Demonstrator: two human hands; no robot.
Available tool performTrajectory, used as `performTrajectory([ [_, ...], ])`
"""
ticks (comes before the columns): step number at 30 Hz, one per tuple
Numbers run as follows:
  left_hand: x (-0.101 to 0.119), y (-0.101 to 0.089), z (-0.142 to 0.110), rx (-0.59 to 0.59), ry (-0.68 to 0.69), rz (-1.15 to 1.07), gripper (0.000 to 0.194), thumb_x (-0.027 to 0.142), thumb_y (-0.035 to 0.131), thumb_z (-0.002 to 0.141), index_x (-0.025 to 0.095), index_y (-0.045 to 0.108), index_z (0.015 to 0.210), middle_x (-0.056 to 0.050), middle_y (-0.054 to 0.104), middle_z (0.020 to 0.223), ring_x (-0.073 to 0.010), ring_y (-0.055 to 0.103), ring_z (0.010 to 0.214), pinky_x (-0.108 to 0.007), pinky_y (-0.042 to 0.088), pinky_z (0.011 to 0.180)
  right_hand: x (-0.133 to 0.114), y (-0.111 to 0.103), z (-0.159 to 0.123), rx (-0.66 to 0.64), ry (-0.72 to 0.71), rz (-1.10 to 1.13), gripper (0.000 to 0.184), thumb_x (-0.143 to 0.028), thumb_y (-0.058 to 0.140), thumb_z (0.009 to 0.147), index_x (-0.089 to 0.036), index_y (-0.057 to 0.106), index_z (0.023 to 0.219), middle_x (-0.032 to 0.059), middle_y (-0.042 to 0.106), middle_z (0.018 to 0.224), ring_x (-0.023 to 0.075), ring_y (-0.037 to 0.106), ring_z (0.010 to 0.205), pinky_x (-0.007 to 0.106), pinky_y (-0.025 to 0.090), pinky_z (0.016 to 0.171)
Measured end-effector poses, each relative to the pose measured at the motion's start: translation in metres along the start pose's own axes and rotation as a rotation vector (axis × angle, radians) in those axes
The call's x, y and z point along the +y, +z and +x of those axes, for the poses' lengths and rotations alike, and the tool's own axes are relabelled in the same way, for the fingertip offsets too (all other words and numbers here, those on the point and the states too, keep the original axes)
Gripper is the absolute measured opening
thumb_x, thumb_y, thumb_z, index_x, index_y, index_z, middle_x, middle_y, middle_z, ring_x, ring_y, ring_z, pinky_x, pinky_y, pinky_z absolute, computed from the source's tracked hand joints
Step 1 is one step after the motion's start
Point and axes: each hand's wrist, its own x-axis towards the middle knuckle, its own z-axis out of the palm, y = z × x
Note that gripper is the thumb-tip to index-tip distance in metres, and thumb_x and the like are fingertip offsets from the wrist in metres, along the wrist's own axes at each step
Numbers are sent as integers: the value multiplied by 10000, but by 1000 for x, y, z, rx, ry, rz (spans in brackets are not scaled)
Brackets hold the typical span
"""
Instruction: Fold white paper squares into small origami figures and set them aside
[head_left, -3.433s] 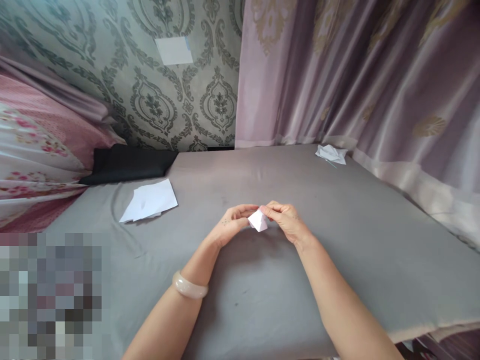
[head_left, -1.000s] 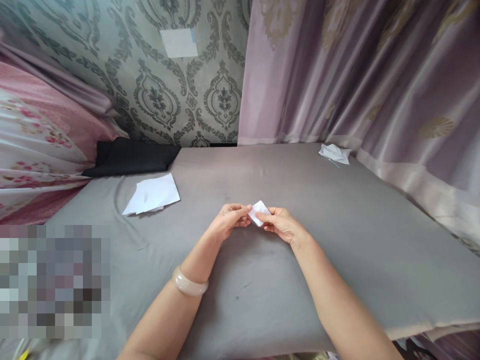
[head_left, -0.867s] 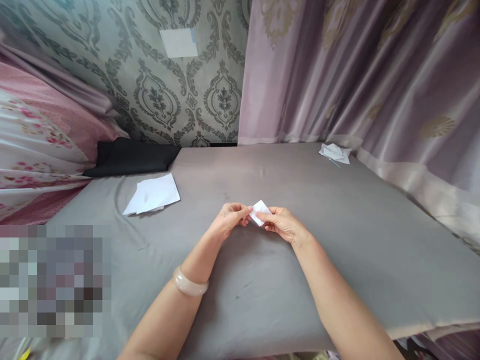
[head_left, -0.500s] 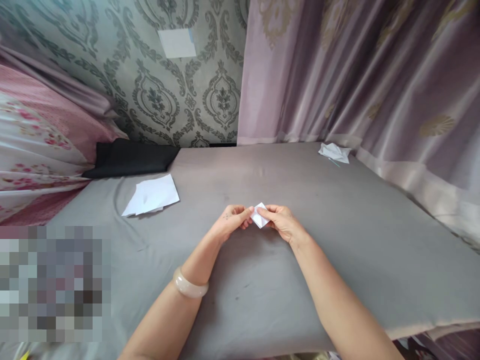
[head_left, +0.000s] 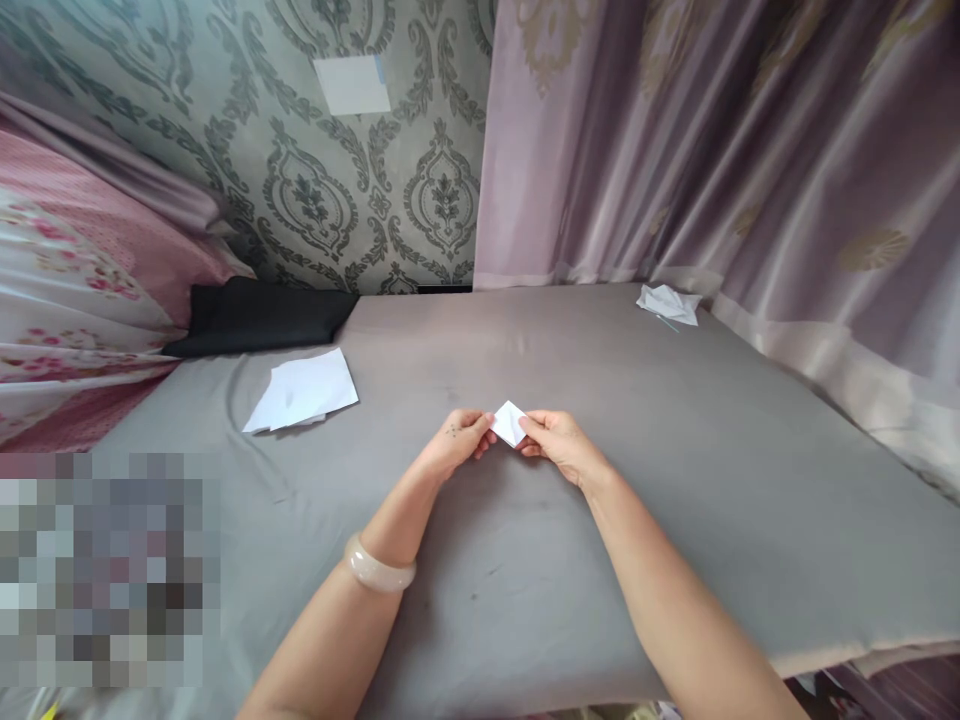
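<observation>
A small piece of folded white paper [head_left: 510,425], diamond-shaped with crease lines, is held between my two hands just above the grey cloth surface. My left hand [head_left: 463,440] pinches its left corner between thumb and fingers. On the opposite corner, my right hand [head_left: 556,440] has its thumb on top and its fingers curled beneath. The underside of the paper is hidden. A pale bangle [head_left: 380,567] circles my left forearm.
White paper sheets [head_left: 307,390] lie to the left on the grey cloth [head_left: 480,640], near a black folded cloth [head_left: 266,317]. Crumpled or folded white papers [head_left: 667,303] lie at the far right, with a thin greenish stick [head_left: 667,323] beside them. Curtains [head_left: 675,140] hang behind.
The folded paper has shifted slightly left, and more of its face shows. My right thumb has drawn back from its middle to the right corner. My left hand still grips the left corner.
</observation>
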Motion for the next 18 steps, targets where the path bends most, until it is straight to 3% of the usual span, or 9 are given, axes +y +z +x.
performTrajectory([
  [4, 0, -1, 0, 87, 17, 112, 361, 437, 533, 788, 160, 509, 557, 59, 384, 448, -67, 304, 415, -211, 207, 443, 4, 0, 3, 70, -36, -93, 149, -277, 641, 792, -153, 702, 848, 28, 674, 622, 97, 600, 540, 180, 451, 488],
  [7, 1, -3, 0, 179, 73, 306, 319, 395, 532, 799, 159, 544, 584, 38, 448, 494, -92, 381, 480, -217, 249, 491, 8, -2, 6, 136, -90, -212, 201, -325, 628, 782, -155, 695, 866, 34, 671, 609, 112, 586, 516, 199, 417, 471],
  [10, 1, -2, -1, 234, 157, 583, 283, 356, 481, 846, 171, 576, 655, -1, 546, 593, -134, 487, 574, -235, 308, 552, 12, -3, 9, 201, -181, -369, 175, -324, 614, 765, -177, 705, 797, 53, 699, 707, 159, 625, 637, 248, 444, 583],
  [13, -4, -1, -1, 236, 185, 685, 237, 317, 469, 866, 178, 581, 711, -44, 592, 692, -177, 542, 667, -263, 345, 608, 12, -1, 9, 262, -258, -532, 146, -282, 586, 771, -200, 703, 739, 63, 697, 773, 207, 628, 777, 310, 437, 735],
  [16, -11, -1, 0, 259, 266, 761, 143, 261, 474, 866, 172, 584, 884, -86, 604, 866, -214, 565, 809, -289, 395, 671, 12, 2, 7, 302, -306, -648, 154, -228, 566, 781, -204, 701, 851, 76, 675, 861, 219, 606, 820, 342, 419, 781],
  [18, -14, -2, 1, 255, 385, 807, 201, 186, 448, 860, 171, 553, 1029, -101, 586, 987, -220, 557, 912, -299, 429, 731, 12, 3, 5, 294, -369, -711, 249, -178, 551, 791, -218, 672, 1005, 80, 647, 1018, 207, 591, 879, 329, 417, 798],
])
